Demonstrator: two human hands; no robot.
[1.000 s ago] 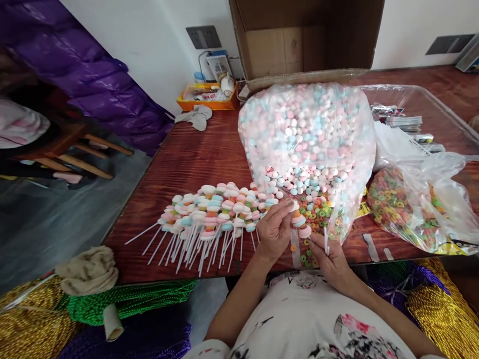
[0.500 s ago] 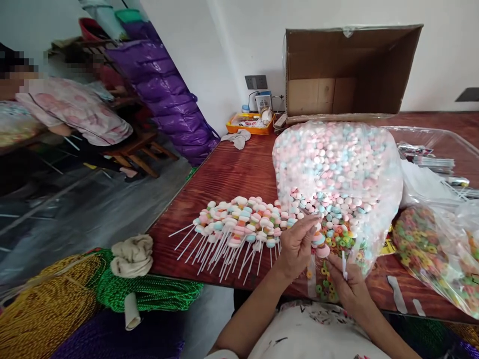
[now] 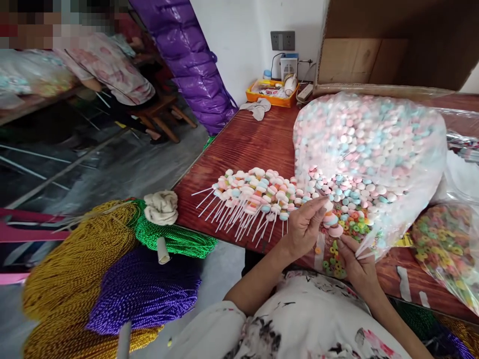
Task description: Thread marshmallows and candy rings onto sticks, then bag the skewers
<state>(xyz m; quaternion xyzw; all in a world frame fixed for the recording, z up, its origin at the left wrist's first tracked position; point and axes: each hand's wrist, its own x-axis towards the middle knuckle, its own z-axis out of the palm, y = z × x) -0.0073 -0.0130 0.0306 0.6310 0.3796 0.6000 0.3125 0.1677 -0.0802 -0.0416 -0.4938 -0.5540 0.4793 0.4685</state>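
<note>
Red-brown wooden table (image 3: 258, 144) with visible grain stands against a white wall. Above its near edge is a short skewer of pink, white, blue and orange round sweets (image 3: 331, 218), between the two hands. The left hand (image 3: 304, 228) has its thumb and fingers together, clamped on the upper end of this skewer. The right hand (image 3: 358, 264) is just below the lowest pink sweet, its fingers closed on thin white sticks (image 3: 365, 256); whether it also grips the skewer's own stick, I cannot tell. Beneath and beside the hands lie loose colourful rings (image 3: 354, 223). To the left, a pile of finished-looking skewers (image 3: 254, 192) points its white sticks toward the near edge. Behind is a big transparent plastic bag of pastel sweets (image 3: 366, 139); at right, a clear bag of colourful rings (image 3: 441, 239). Farther back are an orange plastic tray (image 3: 275, 101) and an open brown cardboard box (image 3: 352, 60). A person in a floral shirt (image 3: 119, 75) sits at far left.
</note>
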